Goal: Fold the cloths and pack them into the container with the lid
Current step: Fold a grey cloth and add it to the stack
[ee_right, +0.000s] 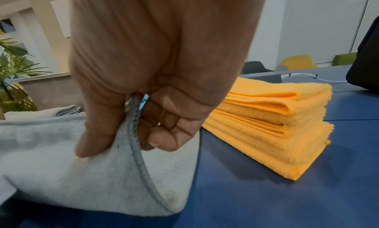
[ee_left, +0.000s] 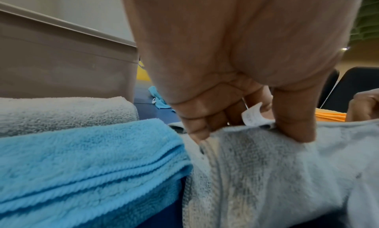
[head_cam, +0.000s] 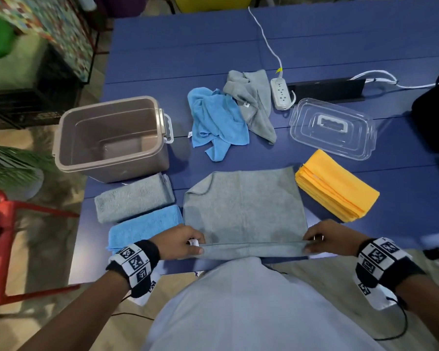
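Note:
A grey cloth (head_cam: pixel 243 206) lies spread flat on the blue table (head_cam: pixel 183 46) in front of me. My left hand (head_cam: pixel 188 243) pinches its near left corner by the white tag (ee_left: pixel 251 114); my right hand (head_cam: pixel 317 240) pinches its near right corner (ee_right: pixel 133 129), lifted a little off the table. Folded grey (head_cam: pixel 134 197) and blue (head_cam: pixel 145 228) cloths lie at the left, a folded yellow stack (head_cam: pixel 337 184) at the right. Crumpled blue (head_cam: pixel 218 120) and grey (head_cam: pixel 254 100) cloths lie farther back. The taupe container (head_cam: pixel 109 138) stands open at the left, its clear lid (head_cam: pixel 332 127) at the right.
A white power strip (head_cam: pixel 280 93) with its cable and a black bar (head_cam: pixel 327 88) lie at the back right. A dark object (head_cam: pixel 433 115) sits at the table's right edge. A red chair (head_cam: pixel 0 239) and a plant stand left of the table.

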Action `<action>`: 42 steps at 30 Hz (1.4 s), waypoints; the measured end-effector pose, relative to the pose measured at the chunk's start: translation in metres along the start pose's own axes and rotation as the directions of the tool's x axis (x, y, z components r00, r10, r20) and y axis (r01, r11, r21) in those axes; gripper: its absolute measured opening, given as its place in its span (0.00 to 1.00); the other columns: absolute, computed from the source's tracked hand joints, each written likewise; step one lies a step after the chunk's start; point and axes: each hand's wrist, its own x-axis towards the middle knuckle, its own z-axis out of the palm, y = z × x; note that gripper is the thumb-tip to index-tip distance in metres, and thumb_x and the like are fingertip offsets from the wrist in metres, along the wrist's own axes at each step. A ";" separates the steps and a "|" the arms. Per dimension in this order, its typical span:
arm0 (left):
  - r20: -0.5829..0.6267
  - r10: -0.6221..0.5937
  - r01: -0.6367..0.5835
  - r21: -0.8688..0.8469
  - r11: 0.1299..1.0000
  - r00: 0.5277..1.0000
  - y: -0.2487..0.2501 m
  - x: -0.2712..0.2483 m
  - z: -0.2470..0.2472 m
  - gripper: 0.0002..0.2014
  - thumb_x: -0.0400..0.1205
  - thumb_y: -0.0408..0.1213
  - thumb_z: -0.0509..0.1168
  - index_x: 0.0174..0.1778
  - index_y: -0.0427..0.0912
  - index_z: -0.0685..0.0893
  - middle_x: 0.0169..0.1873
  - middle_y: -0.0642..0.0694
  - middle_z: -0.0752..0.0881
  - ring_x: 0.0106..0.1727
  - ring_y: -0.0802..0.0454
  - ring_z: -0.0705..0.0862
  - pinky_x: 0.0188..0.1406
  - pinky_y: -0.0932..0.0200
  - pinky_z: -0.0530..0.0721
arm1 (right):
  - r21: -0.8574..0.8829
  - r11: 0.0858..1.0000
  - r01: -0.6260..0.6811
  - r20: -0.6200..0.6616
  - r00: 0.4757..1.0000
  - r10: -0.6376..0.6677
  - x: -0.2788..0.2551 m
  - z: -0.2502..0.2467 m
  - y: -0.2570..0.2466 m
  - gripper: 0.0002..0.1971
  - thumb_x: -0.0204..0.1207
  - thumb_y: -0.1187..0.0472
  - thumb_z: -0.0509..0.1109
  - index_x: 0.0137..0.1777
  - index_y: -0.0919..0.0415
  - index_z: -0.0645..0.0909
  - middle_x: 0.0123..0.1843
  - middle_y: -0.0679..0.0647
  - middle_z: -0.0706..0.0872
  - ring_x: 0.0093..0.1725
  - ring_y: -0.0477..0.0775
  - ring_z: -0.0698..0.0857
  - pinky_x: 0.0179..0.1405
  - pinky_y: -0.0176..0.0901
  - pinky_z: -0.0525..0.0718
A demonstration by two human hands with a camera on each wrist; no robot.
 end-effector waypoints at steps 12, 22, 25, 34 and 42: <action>-0.641 -0.231 -0.092 -0.429 0.899 0.731 0.014 0.032 -0.085 0.09 0.74 0.33 0.77 0.34 0.47 0.83 0.31 0.54 0.86 0.35 0.60 0.81 0.41 0.66 0.80 | 0.403 0.907 0.123 -0.743 0.622 0.246 0.031 -0.079 -0.028 0.05 0.75 0.58 0.76 0.45 0.59 0.87 0.39 0.50 0.88 0.35 0.32 0.83 0.36 0.21 0.77; -0.634 -0.434 -0.203 -0.684 0.700 0.641 0.038 0.086 -0.113 0.19 0.75 0.24 0.74 0.59 0.41 0.78 0.43 0.35 0.85 0.40 0.47 0.83 0.39 0.54 0.82 | 0.511 0.842 0.175 -0.788 0.486 0.377 0.102 -0.103 -0.078 0.11 0.73 0.57 0.76 0.46 0.60 0.76 0.40 0.56 0.84 0.40 0.55 0.82 0.40 0.46 0.78; -0.628 -0.479 -0.231 -0.722 0.652 0.613 0.054 0.092 -0.114 0.17 0.77 0.21 0.70 0.61 0.36 0.79 0.38 0.38 0.86 0.31 0.57 0.85 0.27 0.63 0.82 | 0.520 0.819 0.242 -0.783 0.520 0.343 0.112 -0.105 -0.096 0.10 0.72 0.56 0.76 0.44 0.57 0.77 0.37 0.55 0.84 0.35 0.53 0.83 0.38 0.46 0.81; -0.602 -0.310 -0.279 -0.686 0.672 0.736 0.106 0.107 -0.122 0.24 0.78 0.16 0.62 0.66 0.42 0.75 0.46 0.35 0.90 0.33 0.54 0.84 0.33 0.61 0.80 | 0.590 0.684 0.430 -0.603 0.797 0.019 0.132 -0.110 -0.158 0.10 0.69 0.69 0.76 0.43 0.51 0.90 0.44 0.51 0.91 0.45 0.56 0.91 0.49 0.48 0.89; -0.642 -0.175 -0.264 -0.528 0.807 0.747 0.105 0.111 -0.125 0.35 0.75 0.18 0.63 0.73 0.55 0.69 0.53 0.42 0.90 0.54 0.53 0.89 0.59 0.50 0.85 | 0.156 0.914 0.374 -0.698 0.697 -0.166 0.136 -0.121 -0.159 0.12 0.70 0.67 0.77 0.53 0.57 0.91 0.50 0.53 0.90 0.50 0.49 0.87 0.58 0.42 0.83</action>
